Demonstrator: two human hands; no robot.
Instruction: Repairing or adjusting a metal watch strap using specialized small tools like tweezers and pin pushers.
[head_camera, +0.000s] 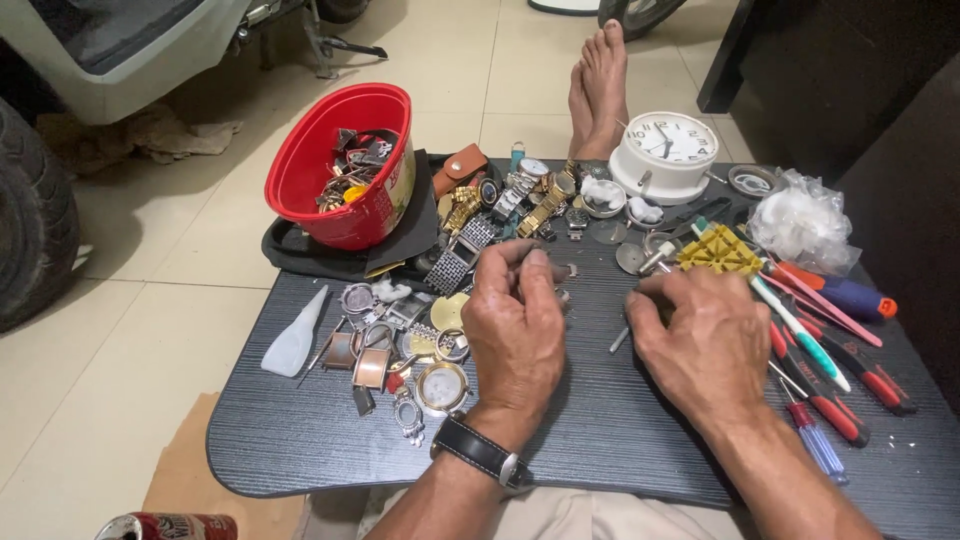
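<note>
Small part (570, 270) half hidden behind left hand (515, 330).

We find bare tabletop (600, 420) only in the near middle strip, between and below the left hand (515, 335) and right hand (700, 345). A heap of watch cases (400, 350) blocks our left, screwdrivers (830, 390) crowd our right, and the red bucket (345, 165), wristwatches (510, 205) and white clock (665, 155) wall off the far side.
</note>
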